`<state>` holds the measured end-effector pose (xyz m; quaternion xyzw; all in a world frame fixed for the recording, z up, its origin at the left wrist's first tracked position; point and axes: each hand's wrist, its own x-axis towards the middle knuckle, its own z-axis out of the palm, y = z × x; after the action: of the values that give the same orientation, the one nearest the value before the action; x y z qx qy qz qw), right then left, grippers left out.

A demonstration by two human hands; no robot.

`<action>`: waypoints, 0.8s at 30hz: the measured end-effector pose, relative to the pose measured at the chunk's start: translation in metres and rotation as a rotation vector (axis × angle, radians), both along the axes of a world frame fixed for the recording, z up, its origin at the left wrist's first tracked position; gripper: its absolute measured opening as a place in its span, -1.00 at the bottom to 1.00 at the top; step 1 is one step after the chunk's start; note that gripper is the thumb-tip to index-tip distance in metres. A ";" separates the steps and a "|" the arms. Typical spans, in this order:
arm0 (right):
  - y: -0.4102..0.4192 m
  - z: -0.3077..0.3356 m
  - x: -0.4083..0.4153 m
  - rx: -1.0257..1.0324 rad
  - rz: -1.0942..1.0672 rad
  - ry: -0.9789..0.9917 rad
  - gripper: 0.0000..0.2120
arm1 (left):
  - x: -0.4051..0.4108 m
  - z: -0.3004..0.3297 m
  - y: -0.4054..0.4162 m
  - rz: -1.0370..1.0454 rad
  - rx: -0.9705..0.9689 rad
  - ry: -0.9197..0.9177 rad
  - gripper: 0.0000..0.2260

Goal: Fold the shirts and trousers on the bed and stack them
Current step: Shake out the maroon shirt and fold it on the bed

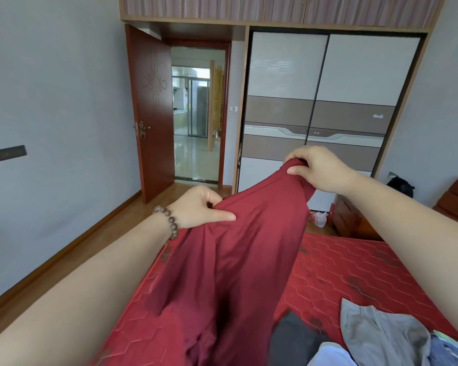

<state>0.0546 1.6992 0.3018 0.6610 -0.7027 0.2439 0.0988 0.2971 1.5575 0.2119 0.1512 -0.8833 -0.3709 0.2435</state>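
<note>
While pinched at its top edge by the left hand [196, 207] at 9 o'clock and right hand [315, 167] at 1, the red garment [222, 273] hung over the bed [354, 273], probably to straighten before folding.

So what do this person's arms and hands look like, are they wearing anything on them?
Both forearms are bare as far as the picture shows, with no sleeves in view. The left hand has a bracelet of round dark brown beads around its wrist. The right hand wears nothing: no watch, ring or glove shows on it. No rings show on the left hand either.
</note>
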 end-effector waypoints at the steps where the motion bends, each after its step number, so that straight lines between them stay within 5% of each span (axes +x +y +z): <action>1: -0.001 0.001 0.002 -0.026 -0.005 -0.015 -0.87 | 0.003 -0.003 0.000 -0.019 0.033 -0.052 -0.83; 5: -0.005 -0.001 0.004 -0.071 -0.017 -0.120 -0.90 | 0.013 -0.017 -0.004 -0.016 0.111 -0.073 -0.85; 9: -0.015 -0.003 0.005 -0.124 -0.027 -0.272 -0.91 | 0.017 -0.028 -0.006 0.061 0.499 0.267 -0.78; 11: -0.020 -0.003 0.004 -0.165 -0.046 -0.350 -0.91 | 0.018 -0.033 -0.004 0.015 0.625 0.293 -0.87; 17: -0.031 -0.001 0.003 -0.228 -0.052 -0.407 -0.91 | 0.021 -0.060 -0.005 0.039 0.513 0.106 -0.79; 19: -0.034 -0.001 0.002 -0.231 -0.061 -0.403 -0.91 | 0.023 -0.060 -0.002 0.037 0.444 0.052 -0.92; 22: -0.038 -0.003 0.003 -0.221 -0.071 -0.402 -0.90 | 0.021 -0.074 -0.006 0.042 0.299 -0.088 -0.67; 24: -0.041 -0.003 0.001 -0.223 -0.084 -0.385 -0.90 | 0.018 -0.088 -0.010 0.046 0.240 -0.173 -0.92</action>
<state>0.0561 1.6586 0.2985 0.5573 -0.7043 0.4374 0.0453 0.3156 1.5474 0.1236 0.2308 -0.8468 -0.4536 0.1549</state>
